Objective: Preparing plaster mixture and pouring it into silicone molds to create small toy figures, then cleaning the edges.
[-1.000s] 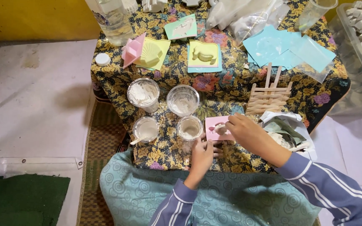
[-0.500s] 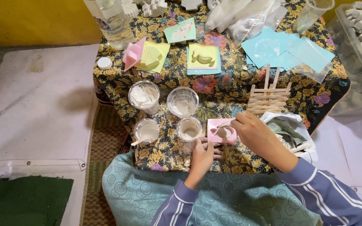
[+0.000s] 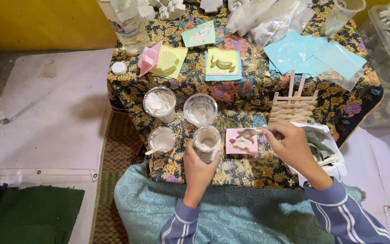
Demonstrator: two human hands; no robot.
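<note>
A low bench (image 3: 249, 174) under flowered cloth stands by a yellow wall. The left hand (image 3: 198, 163) is closed around a cup (image 3: 206, 141) of white mix; the right hand (image 3: 290, 144) pinches a spoon (image 3: 249, 132) over the pink mould (image 3: 241, 142). A tilted cup could spill; the spoon may overfill. Further off, more cups (image 3: 160, 103).

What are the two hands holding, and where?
Left hand grips a clear cup round its side; right hand pinches a spoon by its handle.
</note>
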